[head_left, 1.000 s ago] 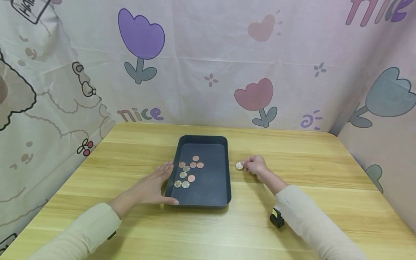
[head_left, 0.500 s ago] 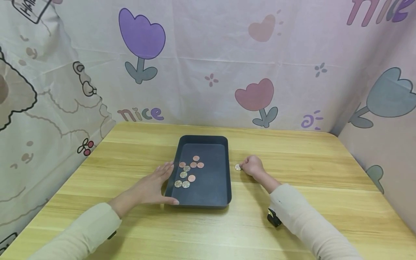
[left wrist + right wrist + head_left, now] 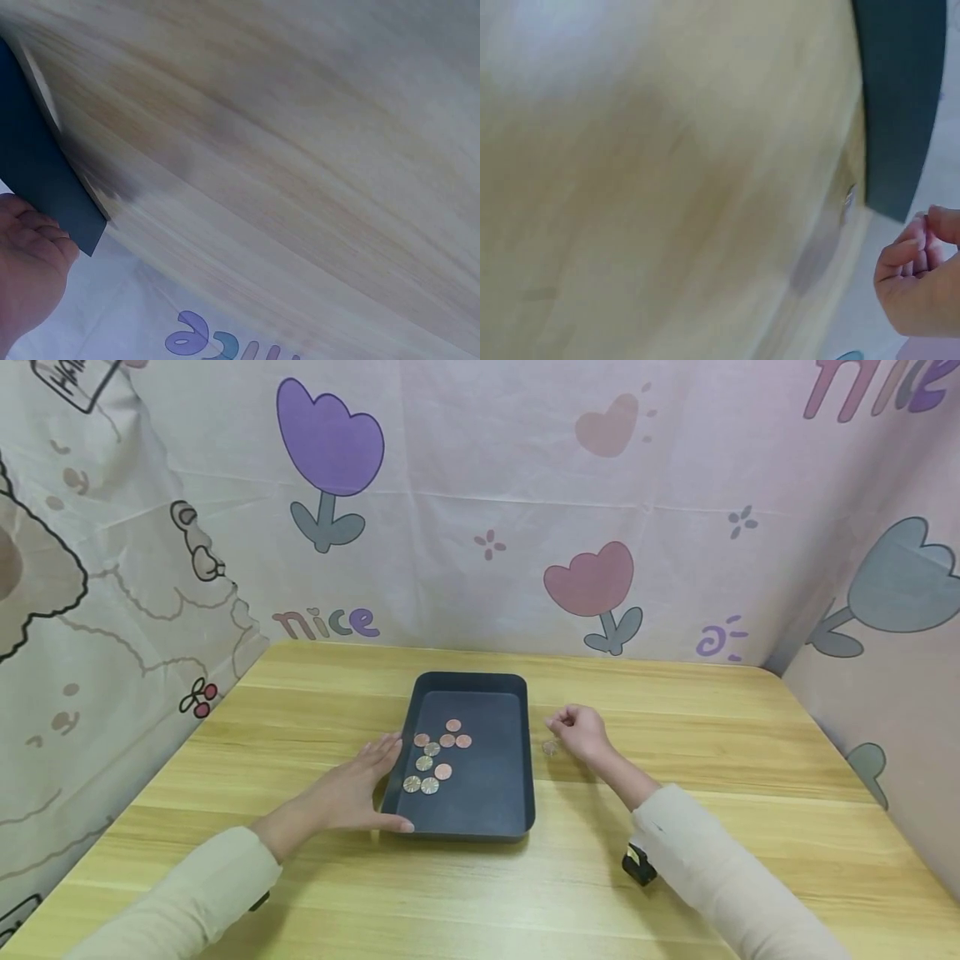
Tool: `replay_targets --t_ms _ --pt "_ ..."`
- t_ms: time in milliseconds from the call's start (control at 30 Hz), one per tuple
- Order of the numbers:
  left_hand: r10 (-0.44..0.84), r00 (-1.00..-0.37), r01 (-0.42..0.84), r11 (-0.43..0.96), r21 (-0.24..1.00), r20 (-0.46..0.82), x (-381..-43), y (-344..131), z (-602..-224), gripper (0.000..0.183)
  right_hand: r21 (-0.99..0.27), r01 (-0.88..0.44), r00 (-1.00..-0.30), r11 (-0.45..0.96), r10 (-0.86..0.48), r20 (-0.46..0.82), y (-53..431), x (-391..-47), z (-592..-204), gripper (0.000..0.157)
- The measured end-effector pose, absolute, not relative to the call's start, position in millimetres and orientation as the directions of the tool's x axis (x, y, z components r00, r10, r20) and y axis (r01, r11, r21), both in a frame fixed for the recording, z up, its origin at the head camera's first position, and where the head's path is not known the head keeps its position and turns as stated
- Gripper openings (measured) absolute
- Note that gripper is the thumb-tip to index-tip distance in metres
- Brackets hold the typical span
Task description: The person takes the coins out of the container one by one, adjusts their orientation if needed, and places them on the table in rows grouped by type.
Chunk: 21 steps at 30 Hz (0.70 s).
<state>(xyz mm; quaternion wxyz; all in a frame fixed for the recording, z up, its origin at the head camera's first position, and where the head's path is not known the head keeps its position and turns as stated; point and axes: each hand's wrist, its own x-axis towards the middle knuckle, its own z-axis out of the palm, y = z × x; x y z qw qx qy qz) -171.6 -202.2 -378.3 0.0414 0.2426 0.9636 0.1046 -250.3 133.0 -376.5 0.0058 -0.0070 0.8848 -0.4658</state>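
Observation:
A dark rectangular tray [image 3: 491, 777] sits on the table with several copper and yellowish coins [image 3: 443, 772] lying flat in its left half. My left hand [image 3: 348, 789] rests against the tray's left side, fingers extended along the wall and thumb at the front left corner. To the right of the tray, my right hand [image 3: 583, 732] hovers above the table, fingers curled and thumb meeting the index finger. Nothing shows between those fingertips in the right wrist view. Just below them a single coin [image 3: 550, 747] appears blurred on the table; the right wrist view shows this coin [image 3: 848, 197] narrow, near the tray wall.
The wood-grain table [image 3: 675, 710] extends around the tray on all sides. A printed cloth [image 3: 450, 460] hangs behind the table and along both sides. A small black device [image 3: 639, 865] is strapped under the right sleeve [image 3: 697, 852].
My right hand first moved slightly with its fingers at the coin, then lifted off it. The coin shifted a little left and now looks blurred. My left hand and the tray stayed put.

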Motion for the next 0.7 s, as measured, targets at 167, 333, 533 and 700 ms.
replay_targets --t_ms 167,333,533,700 --pt "0.479 -0.878 0.464 0.858 0.22 -0.015 -173 -203 -379 0.117 -0.881 -0.09 -0.996 0.464 -0.053 0.074 117 -243 -367 0.014" --pt "0.48 -0.877 0.467 0.857 0.219 -0.01 -172 -203 -378 0.118 -0.895 -0.168 -0.985 0.413 -0.098 0.14 96 -235 -362 0.012" --pt "0.481 -0.877 0.467 0.857 0.22 -0.013 -172 -203 -379 0.118 -0.886 -0.236 -0.97 0.399 -0.153 0.189 70 -227 -364 0.009" --pt "0.476 -0.879 0.462 0.855 0.236 -0.005 -171 -202 -377 0.117 -0.894 -0.276 -0.956 0.352 -0.198 0.217 50 -222 -372 0.008"
